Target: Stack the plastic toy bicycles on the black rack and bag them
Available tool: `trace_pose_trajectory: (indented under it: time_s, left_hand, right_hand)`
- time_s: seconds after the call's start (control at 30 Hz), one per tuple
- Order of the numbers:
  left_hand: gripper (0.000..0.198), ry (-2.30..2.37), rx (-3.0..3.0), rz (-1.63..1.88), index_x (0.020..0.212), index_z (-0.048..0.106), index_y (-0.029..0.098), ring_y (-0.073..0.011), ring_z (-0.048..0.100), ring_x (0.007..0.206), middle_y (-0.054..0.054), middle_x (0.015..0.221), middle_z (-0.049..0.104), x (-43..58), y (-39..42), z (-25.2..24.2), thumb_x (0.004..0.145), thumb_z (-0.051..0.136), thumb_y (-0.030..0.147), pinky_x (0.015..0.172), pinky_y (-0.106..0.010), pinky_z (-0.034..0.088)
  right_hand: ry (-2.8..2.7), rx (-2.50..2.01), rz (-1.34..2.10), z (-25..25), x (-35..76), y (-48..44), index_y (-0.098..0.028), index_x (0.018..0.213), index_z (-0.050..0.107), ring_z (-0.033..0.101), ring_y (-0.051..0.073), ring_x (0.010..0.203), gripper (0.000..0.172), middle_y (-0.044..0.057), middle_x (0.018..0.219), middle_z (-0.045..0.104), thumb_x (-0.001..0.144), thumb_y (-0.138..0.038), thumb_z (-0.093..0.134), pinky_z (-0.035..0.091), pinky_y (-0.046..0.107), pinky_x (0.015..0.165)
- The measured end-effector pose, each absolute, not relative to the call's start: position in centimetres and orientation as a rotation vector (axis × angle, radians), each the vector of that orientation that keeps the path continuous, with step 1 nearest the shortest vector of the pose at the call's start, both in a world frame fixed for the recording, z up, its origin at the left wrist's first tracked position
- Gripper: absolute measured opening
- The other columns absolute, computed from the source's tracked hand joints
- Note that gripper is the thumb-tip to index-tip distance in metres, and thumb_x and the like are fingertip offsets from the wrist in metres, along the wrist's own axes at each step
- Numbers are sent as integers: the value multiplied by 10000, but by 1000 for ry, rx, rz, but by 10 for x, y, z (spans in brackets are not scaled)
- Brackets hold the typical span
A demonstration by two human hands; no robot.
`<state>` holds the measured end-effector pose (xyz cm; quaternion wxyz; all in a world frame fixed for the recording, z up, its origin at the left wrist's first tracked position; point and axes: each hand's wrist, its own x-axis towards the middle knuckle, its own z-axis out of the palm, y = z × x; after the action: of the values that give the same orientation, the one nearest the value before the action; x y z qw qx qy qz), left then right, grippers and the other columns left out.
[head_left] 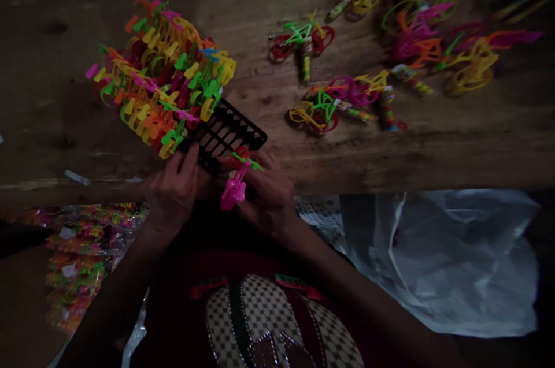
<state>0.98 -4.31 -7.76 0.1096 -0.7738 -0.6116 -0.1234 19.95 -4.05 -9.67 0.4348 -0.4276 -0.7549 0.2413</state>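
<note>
A black slotted plastic rack (236,125) lies on the wooden table, most of it covered by rows of small toy bicycles (160,79) in yellow, orange, green and pink. My left hand (176,186) is closed on the rack's near edge, its fingertips just below the front row. Beside the rack's bare end, my right hand (271,189) pinches a single toy bicycle (235,186) with pink, green and red parts. That bicycle hangs tilted over the table's front edge. Part of it is hidden behind my fingers.
Loose toy bicycles (299,38) and candy-filled tubes (388,108) are scattered across the right side of the wooden table (243,4). Packed bags of bright toys (78,270) sit below at the left. A large white plastic bag (459,264) is below the edge at the right.
</note>
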Motion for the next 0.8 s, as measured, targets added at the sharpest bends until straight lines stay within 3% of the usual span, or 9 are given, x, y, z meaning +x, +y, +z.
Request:
trace_pose_trajectory:
  time_s: [0.13, 0.27, 0.47, 0.8]
  left_hand:
    - [316, -1862, -2305, -433, 1214, 752, 279, -176, 641, 614, -67, 939, 773, 5, -39, -82, 1020, 503, 302, 573, -322, 418]
    - [263, -1829, -2287, -570, 1098, 781, 262, -185, 687, 649, -39, 844, 788, 6, -36, -86, 1019, 534, 307, 607, -304, 449]
    - [332, -1979, -2182, -731, 1033, 759, 180, -158, 698, 673, -51, 824, 781, 23, -35, -87, 1044, 482, 363, 657, -257, 479]
    - [361, -2025, -2105, -462, 1043, 718, 190, -172, 650, 666, -54, 813, 730, 30, -44, -87, 1072, 384, 323, 578, -293, 380]
  right_hand:
    - [-1874, -1085, 548, -98, 198, -41, -212, 987, 732, 639, 246, 858, 165, 66, 925, 771, 953, -234, 572, 449, 410, 772]
    - [-1862, -1116, 504, -97, 196, -40, -193, 933, 714, 627, 226, 789, 156, 52, 795, 733, 962, -226, 565, 446, 387, 745]
    - [-1918, -1154, 548, -94, 198, -40, -195, 967, 708, 632, 229, 851, 158, 49, 837, 739, 963, -229, 553, 437, 394, 792]
    - [-1909, -1062, 492, -94, 198, -39, -171, 1022, 707, 626, 222, 868, 170, 64, 888, 745, 931, -138, 568, 425, 373, 776]
